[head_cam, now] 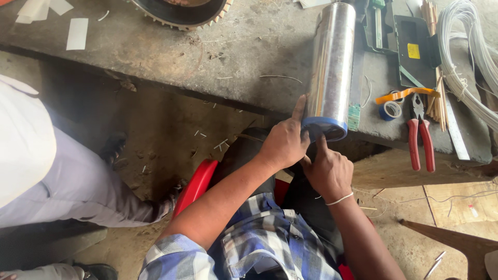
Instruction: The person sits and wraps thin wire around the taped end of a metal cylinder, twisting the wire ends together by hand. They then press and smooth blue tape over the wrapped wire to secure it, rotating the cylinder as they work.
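Note:
A shiny steel cylinder [332, 57] lies lengthwise on the grey workbench [244, 57], its near end ringed in blue and sticking out over the bench edge. My left hand [284, 141] rests against the left side of that end, index finger stretched up along the metal. My right hand [328, 170], a white band at its wrist, sits just below the end with its index finger pressed to the blue rim. Both hands touch the cylinder; what the fingers do inside the end is hidden.
Red-handled pliers [420, 137], a blue tape roll [390, 110], an orange-handled tool [407, 93], thin sticks and a white wire coil [469, 52] lie right of the cylinder. A toothed wheel [181, 13] sits at the bench's far edge. Another person in pale clothes [46, 171] stands left.

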Motion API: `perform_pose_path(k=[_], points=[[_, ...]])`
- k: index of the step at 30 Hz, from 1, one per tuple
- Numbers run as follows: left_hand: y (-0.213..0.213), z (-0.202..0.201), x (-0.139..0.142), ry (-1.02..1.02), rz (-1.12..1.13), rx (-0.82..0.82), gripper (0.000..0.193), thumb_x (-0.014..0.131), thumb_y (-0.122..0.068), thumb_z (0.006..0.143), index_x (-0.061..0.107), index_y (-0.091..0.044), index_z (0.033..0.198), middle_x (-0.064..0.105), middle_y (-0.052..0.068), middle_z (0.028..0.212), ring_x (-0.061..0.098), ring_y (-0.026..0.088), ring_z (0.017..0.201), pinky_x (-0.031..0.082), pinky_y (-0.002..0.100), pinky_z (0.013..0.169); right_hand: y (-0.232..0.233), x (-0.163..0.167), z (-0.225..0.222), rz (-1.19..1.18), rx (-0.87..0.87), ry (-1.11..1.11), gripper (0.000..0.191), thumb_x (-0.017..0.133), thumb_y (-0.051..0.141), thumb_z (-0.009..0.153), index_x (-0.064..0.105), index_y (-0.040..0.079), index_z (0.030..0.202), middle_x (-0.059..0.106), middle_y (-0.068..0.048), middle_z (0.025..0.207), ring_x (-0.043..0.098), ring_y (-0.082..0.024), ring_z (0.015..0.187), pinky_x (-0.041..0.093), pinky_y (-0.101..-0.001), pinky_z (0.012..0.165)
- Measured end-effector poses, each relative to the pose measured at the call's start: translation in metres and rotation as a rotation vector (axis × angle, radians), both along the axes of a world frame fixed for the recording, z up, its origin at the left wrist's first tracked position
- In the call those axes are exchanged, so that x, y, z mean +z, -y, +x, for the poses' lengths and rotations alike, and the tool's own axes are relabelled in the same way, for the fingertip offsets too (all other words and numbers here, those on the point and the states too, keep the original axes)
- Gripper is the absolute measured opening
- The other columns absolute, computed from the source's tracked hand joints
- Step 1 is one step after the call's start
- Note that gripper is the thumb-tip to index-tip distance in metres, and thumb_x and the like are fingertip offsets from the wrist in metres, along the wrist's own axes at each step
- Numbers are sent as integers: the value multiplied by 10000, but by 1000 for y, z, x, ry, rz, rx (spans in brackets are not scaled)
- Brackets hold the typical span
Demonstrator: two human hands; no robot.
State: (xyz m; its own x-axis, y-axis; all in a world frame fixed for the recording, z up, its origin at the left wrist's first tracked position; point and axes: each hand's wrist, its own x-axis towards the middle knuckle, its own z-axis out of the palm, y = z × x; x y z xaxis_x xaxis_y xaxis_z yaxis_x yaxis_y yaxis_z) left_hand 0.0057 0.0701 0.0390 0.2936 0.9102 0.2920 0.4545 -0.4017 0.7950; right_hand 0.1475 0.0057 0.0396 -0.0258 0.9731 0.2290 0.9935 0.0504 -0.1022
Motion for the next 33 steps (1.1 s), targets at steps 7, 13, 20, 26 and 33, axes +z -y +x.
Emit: perform_pose_path(k=[7, 13, 20, 26, 33], points=[[4, 8, 0, -89, 51, 91, 894, 673, -137, 878, 176, -24, 1613, 713, 229, 872, 713, 420, 766, 582, 508, 736, 1, 7, 1, 29, 60, -36, 645, 775, 387, 824, 581, 62, 1345, 689, -160, 677, 690, -392, 646, 516, -495, 539], [-2, 15, 0, -17, 51, 154, 786, 717, -144, 833, 348, -84, 1525, 723, 209, 840, 714, 430, 795, 578, 517, 732, 6, 9, 4, 57, 65, -161, 529, 750, 415, 870, 622, 119, 1289, 669, -130, 643, 688, -366, 641, 511, -482, 546], [-4, 17, -2, -28, 60, 162, 754, 727, -159, 836, 361, -101, 1493, 720, 196, 837, 717, 416, 778, 585, 509, 712, 1, 5, 5, 45, 30, -99, 622, 769, 433, 833, 605, 62, 1304, 679, -148, 657, 681, -386, 637, 504, -491, 531], [-5, 16, 0, 2, 97, 154, 721, 715, -152, 852, 374, -114, 1487, 727, 179, 834, 724, 406, 786, 587, 505, 719, 5, 5, 4, 95, 46, -107, 613, 756, 429, 848, 604, 64, 1317, 689, -140, 691, 685, -379, 644, 507, -483, 530], [-6, 11, -3, 34, 98, 117, 729, 688, -133, 865, 353, -101, 1512, 724, 219, 894, 709, 452, 832, 573, 533, 749, 0, 3, 3, 35, 36, 2, 680, 733, 488, 840, 587, 58, 1346, 704, -131, 705, 699, -370, 658, 511, -486, 531]])
